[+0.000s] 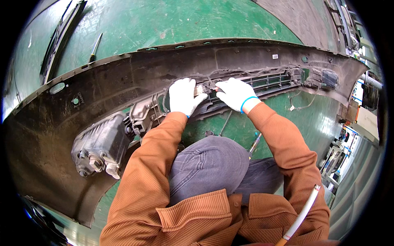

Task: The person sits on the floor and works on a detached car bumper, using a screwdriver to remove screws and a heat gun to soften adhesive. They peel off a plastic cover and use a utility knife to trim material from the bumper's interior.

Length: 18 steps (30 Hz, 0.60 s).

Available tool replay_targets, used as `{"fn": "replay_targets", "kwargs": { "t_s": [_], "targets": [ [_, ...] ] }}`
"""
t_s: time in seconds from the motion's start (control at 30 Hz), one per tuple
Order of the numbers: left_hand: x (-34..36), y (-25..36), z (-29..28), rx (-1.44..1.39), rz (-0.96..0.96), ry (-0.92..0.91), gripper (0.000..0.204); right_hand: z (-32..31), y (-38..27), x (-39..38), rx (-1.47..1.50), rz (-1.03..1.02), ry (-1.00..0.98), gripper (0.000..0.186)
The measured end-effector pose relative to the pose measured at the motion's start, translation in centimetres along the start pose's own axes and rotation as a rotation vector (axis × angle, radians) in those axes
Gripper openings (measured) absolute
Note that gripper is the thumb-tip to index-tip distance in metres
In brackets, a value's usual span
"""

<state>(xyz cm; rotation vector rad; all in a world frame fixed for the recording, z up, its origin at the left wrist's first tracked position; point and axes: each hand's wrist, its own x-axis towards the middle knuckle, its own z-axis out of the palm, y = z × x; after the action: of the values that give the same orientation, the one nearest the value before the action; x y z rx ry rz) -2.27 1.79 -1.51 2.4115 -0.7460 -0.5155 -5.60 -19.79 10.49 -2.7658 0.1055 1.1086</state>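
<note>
I crouch on the green floor [172, 24] over a black bumper [135, 76] lying inner side up, both gloved hands at its middle grille [266, 82]. My left hand [183, 96] lies partly curled on the plastic beside a small pale part [202, 89], thumb reaching toward it; my right hand [234, 93] pinches that part from the other side, fingertips pressed together on it. Whether the left grip actually closes on the part I cannot tell. A thin wire [301, 104] runs along the grille and hangs loose to the right. I judge that a hard pull could snap a brittle clip or tear the wire, and the gloves dull my feel for that. A screwdriver [254, 144] lies by my knee, where shifting my weight could roll it. The lamp housing [100, 147] sits well left.
</note>
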Motion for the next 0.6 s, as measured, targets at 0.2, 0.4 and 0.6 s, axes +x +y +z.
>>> {"fn": "replay_targets", "kwargs": {
  "t_s": [0.2,0.4,0.6],
  "targets": [
    [0.0,-0.2,0.2,-0.011,0.005,0.030,0.077,-1.7,-0.2,0.6,-0.039,-0.010,-0.104,0.036],
    [0.0,-0.1,0.3,-0.002,0.010,0.029,0.076,-3.7,-1.1,2.0,-0.093,-0.023,-0.149,0.038],
    [0.0,-0.4,0.7,-0.012,0.029,0.060,0.076,-3.9,-1.6,4.1,-0.143,-0.014,-0.218,0.040]
  ]
}}
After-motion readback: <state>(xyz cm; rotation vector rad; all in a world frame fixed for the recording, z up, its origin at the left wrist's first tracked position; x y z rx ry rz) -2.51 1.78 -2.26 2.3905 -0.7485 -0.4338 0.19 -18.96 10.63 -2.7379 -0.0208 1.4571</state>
